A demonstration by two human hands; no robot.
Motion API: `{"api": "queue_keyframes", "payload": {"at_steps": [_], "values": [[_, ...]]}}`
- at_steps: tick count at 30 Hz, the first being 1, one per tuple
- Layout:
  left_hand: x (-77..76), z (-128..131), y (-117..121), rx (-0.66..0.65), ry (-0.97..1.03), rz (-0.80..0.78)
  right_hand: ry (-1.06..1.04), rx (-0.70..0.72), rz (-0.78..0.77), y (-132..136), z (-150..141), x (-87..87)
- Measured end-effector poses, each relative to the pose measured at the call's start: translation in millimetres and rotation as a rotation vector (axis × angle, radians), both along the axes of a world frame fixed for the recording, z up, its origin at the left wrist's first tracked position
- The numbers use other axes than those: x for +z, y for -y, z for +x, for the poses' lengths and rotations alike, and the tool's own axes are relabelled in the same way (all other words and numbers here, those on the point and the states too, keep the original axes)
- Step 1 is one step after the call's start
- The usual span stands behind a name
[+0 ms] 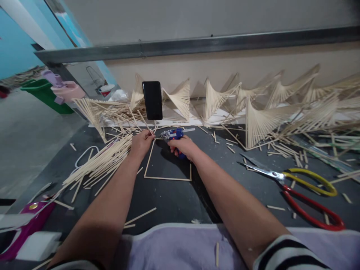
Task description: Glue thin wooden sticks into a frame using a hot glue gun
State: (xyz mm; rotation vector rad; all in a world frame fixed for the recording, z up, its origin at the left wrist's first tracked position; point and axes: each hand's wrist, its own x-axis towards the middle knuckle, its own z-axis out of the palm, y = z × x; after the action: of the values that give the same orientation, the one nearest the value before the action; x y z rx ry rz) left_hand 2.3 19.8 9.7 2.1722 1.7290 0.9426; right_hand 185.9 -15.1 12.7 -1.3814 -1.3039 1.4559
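Observation:
My right hand is wrapped round a blue hot glue gun, with a glue stick poking out of its back. The gun's nozzle points left at a corner of a four-sided frame of thin wooden sticks lying flat on the dark table. At that same far left corner, my left hand pinches a thin wooden stick that slants up and away. Nozzle and fingertips are very close together; whether the nozzle touches the wood I cannot tell. My right hand hides part of the frame's far and right sides.
Loose sticks lie in a heap on the left. Twisted stick structures line the back, behind a phone standing upright. Large scissors and cut scraps are on the right. A purple cloth covers the near edge.

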Motion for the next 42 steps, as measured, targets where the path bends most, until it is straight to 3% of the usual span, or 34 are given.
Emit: {"api": "queue_keyframes", "payload": {"at_steps": [42], "values": [[-2.2, -1.3, -2.8, 0.013, -0.027, -0.006, 0.036, 0.034, -0.003, -0.4, -1.0, 0.4]]}}
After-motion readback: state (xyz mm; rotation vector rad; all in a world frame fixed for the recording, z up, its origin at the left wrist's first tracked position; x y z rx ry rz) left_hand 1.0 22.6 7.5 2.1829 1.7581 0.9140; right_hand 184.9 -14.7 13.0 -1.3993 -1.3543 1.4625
